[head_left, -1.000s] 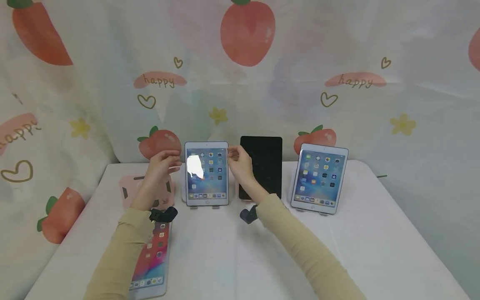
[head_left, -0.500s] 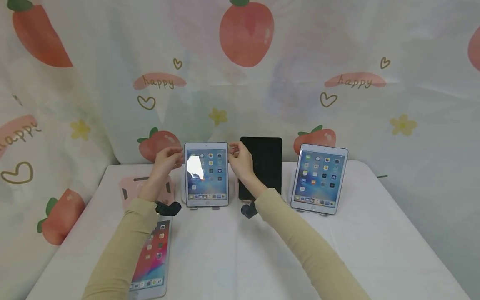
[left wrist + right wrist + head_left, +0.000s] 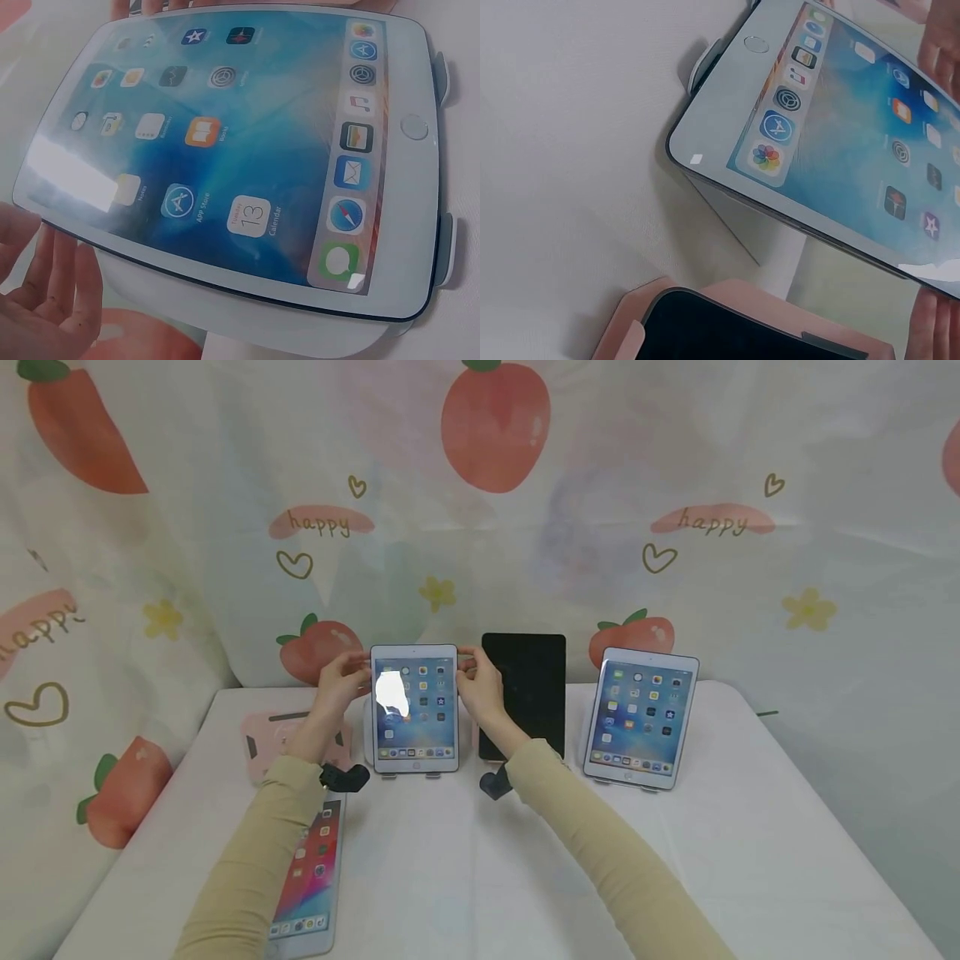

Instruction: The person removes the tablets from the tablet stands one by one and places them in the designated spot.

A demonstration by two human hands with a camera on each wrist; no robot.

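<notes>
A white tablet [image 3: 415, 708] with a lit home screen leans upright on a pale stand [image 3: 270, 307]. At its upper left edge is my left hand [image 3: 339, 687], fingertips against or just beside the rim; in the left wrist view this hand [image 3: 52, 292] has loosely bent fingers. On the opposite edge my right hand [image 3: 480, 683] touches the rim with its fingers. Those fingers [image 3: 930, 326] come to the tablet's side in the right wrist view, where the thumb does not show. Neither hand covers the screen.
Right of the tablet stands a black tablet [image 3: 522, 693] in a pink case [image 3: 735, 292]. Another lit white tablet [image 3: 641, 718] stands farther right. A pink case [image 3: 262, 747] lies behind my left wrist, and a larger lit tablet [image 3: 307, 885] lies partly under my left forearm.
My left hand has moved right, from a gap beside the tablet to its left edge. My right hand has stayed at the right edge. The tablet has not visibly moved on its stand.
</notes>
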